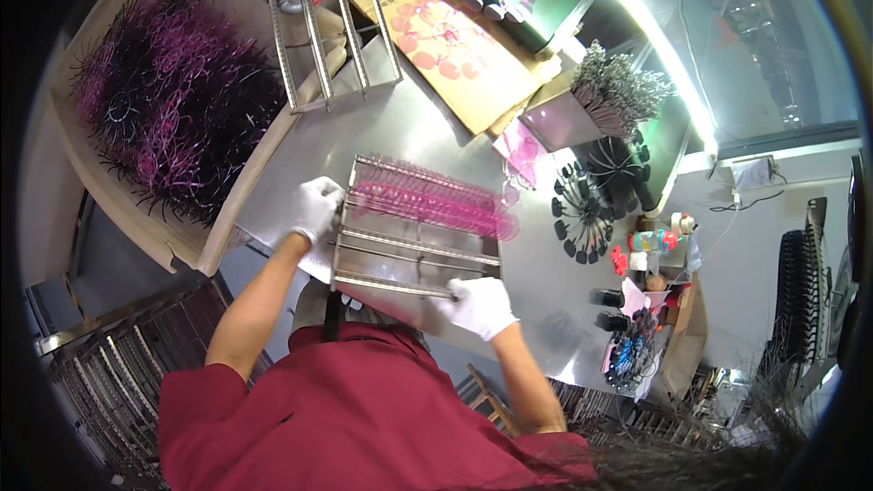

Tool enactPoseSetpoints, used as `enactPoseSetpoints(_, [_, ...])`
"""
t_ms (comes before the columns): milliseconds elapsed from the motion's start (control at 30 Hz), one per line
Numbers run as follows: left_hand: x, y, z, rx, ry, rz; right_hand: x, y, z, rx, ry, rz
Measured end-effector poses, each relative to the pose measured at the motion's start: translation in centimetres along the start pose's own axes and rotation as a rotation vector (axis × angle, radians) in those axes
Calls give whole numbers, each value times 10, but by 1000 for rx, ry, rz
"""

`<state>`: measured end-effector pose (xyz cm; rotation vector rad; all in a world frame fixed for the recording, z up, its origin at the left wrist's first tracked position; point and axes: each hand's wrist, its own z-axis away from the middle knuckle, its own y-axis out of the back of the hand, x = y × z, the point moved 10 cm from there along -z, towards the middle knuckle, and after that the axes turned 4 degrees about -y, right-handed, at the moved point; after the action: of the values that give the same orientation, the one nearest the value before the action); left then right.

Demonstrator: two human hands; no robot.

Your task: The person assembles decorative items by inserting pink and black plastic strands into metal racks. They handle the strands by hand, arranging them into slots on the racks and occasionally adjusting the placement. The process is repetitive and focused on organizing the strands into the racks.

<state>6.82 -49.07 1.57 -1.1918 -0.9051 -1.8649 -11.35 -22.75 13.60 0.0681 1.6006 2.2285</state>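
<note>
A metal rack (391, 287) with parallel bars is in front of me on the metal table. Across its far part stands a dense row of clear pink disc-like pieces (427, 205); the nearer bars are bare. My left hand (316, 209), in a white glove, has its fingers curled at the rack's left side. White-gloved too, my right hand (480, 306) is closed around the near bar by the right corner. The gloves partly hide the fingertips.
At the left stands a large beige tub (238, 195) heaped with pink and black spidery pieces (182, 100). A second rack (316, 45) lies beyond it. Cardboard (464, 109), a box of grey sprigs (623, 86) and black wheel-shaped pieces (582, 214) sit farther right, near a bright tube lamp (655, 55).
</note>
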Motion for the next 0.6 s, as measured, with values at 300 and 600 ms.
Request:
enactPoseSetpoints(300, [-32,16,-22,105,-20,96,17,86,-10,996,-24,-98])
enactPoseSetpoints(600, [13,-5,14,-46,-455,-660,72,118,-154,529,-85,-95])
